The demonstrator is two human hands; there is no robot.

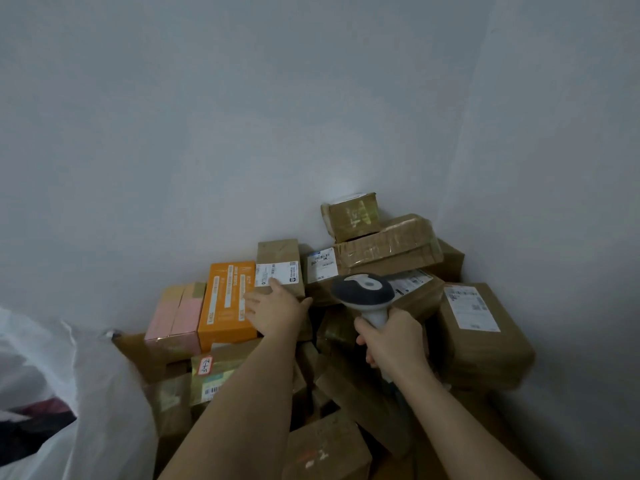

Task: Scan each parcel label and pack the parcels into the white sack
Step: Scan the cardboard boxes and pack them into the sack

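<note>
A heap of brown taped parcels fills the room corner. My left hand (277,311) reaches forward with straight fingers, its fingertips touching the white label of an upright brown parcel (281,258) that leans on the wall. An orange box (228,303) stands just left of that hand. My right hand (389,337) grips the handle of a grey-and-white barcode scanner (363,293), whose head points toward the pile. The white sack (79,393) bulges at the lower left, its mouth showing dark contents.
Pink boxes (176,311) stand left of the orange box. A large labelled parcel (485,336) lies at the right by the wall. Two boxes (384,233) are stacked at the top of the heap. A parcel marked "342" (207,370) lies under my left forearm. Grey walls close in behind and to the right.
</note>
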